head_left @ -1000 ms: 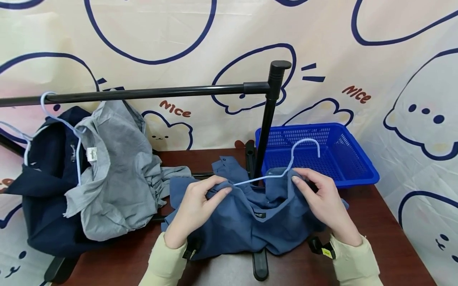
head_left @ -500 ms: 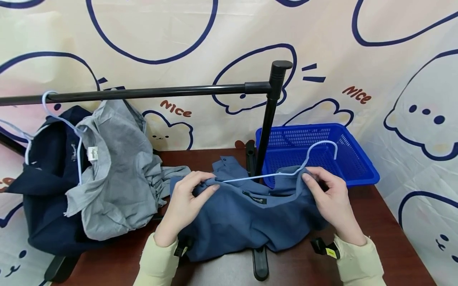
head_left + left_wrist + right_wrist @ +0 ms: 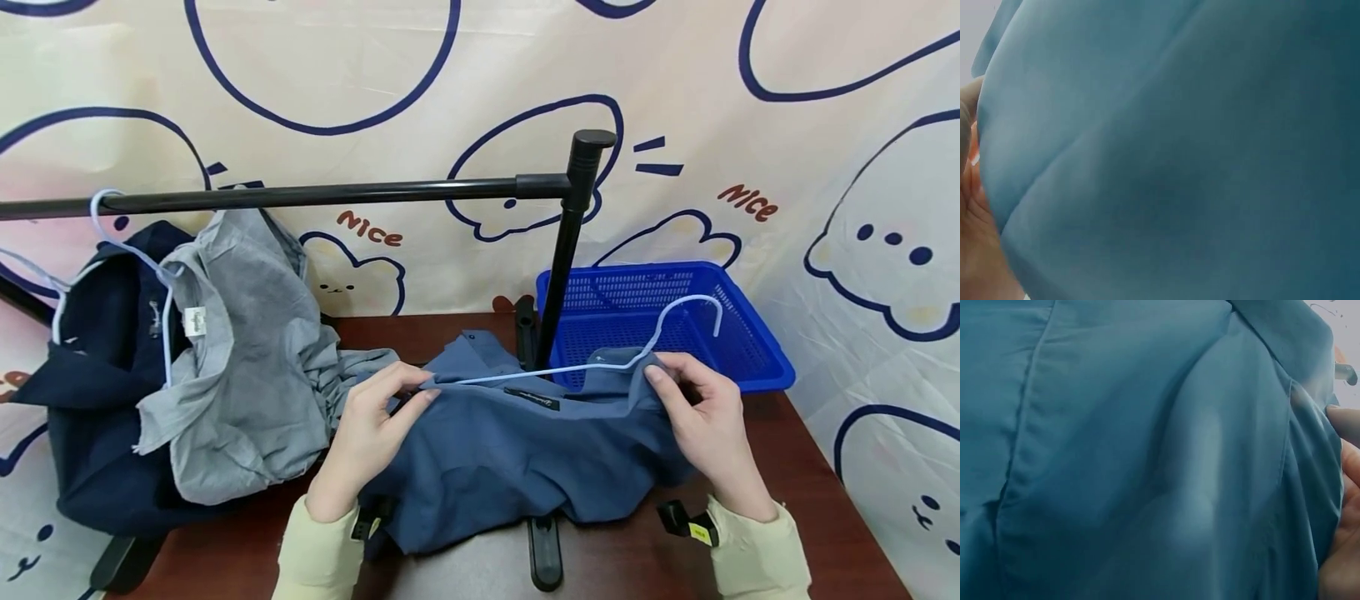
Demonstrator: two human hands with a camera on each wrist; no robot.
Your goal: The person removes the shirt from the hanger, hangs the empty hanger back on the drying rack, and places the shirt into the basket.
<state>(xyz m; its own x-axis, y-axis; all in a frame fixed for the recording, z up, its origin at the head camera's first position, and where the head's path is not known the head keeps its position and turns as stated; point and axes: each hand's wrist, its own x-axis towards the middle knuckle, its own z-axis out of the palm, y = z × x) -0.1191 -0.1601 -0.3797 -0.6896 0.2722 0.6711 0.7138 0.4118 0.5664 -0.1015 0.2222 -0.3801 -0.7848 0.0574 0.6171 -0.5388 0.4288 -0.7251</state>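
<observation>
A blue shirt is stretched between both hands above the table, its collar opening turned up. My left hand pinches the left side of the neckline between thumb and fingers. On the right, my right hand pinches the other side of the collar, close to the base of the hanger's hook. A light-blue hanger spans the neck opening, its hook sticking up to the right; the hanger's ends are hidden by cloth and hands. Blue fabric fills most of the left wrist view. In the right wrist view, shirt folds cover nearly everything.
A black clothes rack crosses behind the shirt, its post at the middle. Grey and navy garments hang from it at left. A blue basket stands behind my right hand on the brown table.
My hands have moved apart, the left one leftward and the right one rightward, pulling the neckline taut. The hanger's hook has shifted right and leans further over.
</observation>
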